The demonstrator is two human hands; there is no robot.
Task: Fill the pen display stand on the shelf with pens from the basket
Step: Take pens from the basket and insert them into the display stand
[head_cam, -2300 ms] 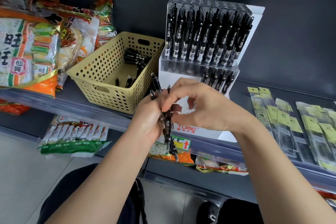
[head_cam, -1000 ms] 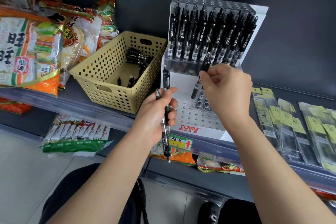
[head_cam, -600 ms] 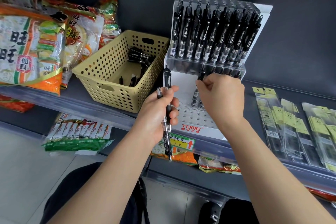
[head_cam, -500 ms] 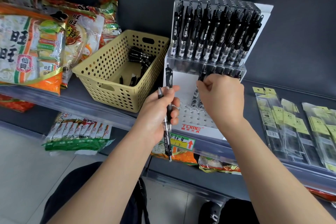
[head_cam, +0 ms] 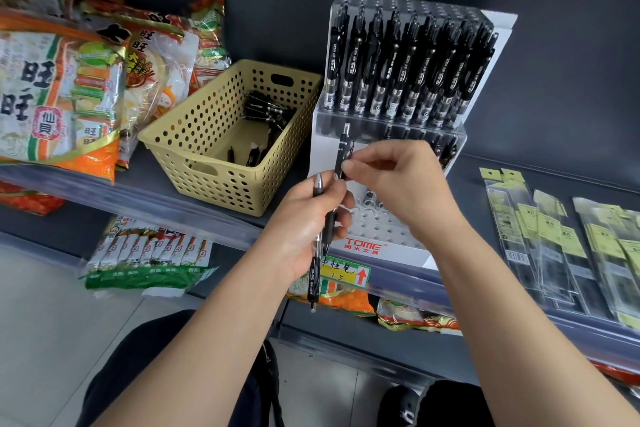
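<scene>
A clear and white pen display stand [head_cam: 367, 246] stands on the shelf, its upper tier packed with several black pens [head_cam: 408, 69]; part of the lower tier's holes are open. My left hand [head_cam: 308, 218] grips two black pens [head_cam: 317, 263] upright in front of the stand. My right hand [head_cam: 401, 180] pinches the top of the taller pen [head_cam: 343, 152] held in the left hand. A tan perforated basket [head_cam: 207, 149] to the left holds several more black pens [head_cam: 266, 111].
Snack bags [head_cam: 59, 90] fill the shelf left of the basket. Packaged refills in clear sleeves [head_cam: 561, 246] lie to the right. A price tag [head_cam: 346, 272] sits on the shelf edge, with more snack packs [head_cam: 149, 260] on the lower shelf.
My right hand set a pen into the stand's lower tier, then came back left to the pens in my left hand and now pinches the taller one.
</scene>
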